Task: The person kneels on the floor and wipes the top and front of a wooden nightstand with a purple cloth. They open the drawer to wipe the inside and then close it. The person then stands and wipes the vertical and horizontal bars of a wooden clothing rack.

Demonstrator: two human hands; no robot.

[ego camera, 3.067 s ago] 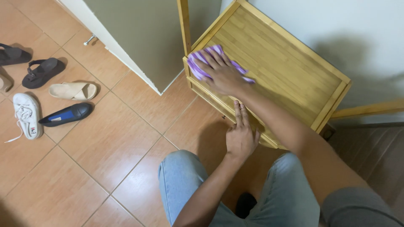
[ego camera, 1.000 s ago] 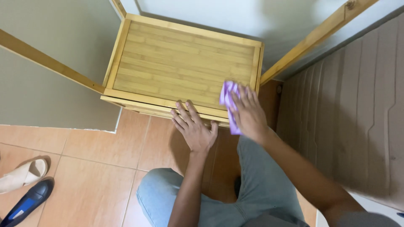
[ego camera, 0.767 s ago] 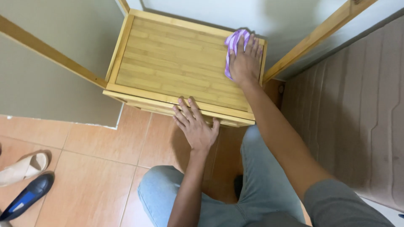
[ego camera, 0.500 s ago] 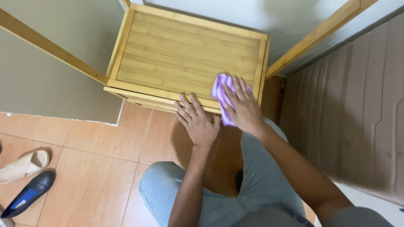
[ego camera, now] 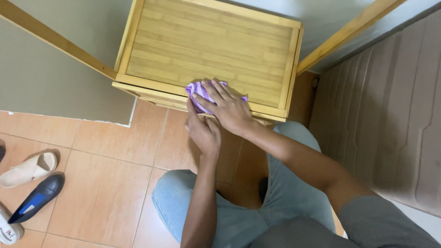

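Observation:
A light bamboo table (ego camera: 206,41) with a raised rim stands in front of me. My right hand (ego camera: 227,108) lies flat on a purple cloth (ego camera: 198,92), pressing it on the tabletop at the near edge. My left hand (ego camera: 203,131) rests against the table's front edge just below, partly under my right hand, fingers together and holding nothing. My knees in light blue jeans (ego camera: 239,202) are below.
Orange floor tiles (ego camera: 110,183) spread to the left. A beige sandal (ego camera: 30,169), a dark blue flat shoe (ego camera: 39,196) and a white shoe (ego camera: 7,229) lie at the lower left. Wooden rails (ego camera: 55,41) flank the table; a brown ribbed mattress (ego camera: 390,119) lies to the right.
My right hand has slid the purple cloth leftward along the table's near edge, over my left hand. My left hand has stayed at the front edge.

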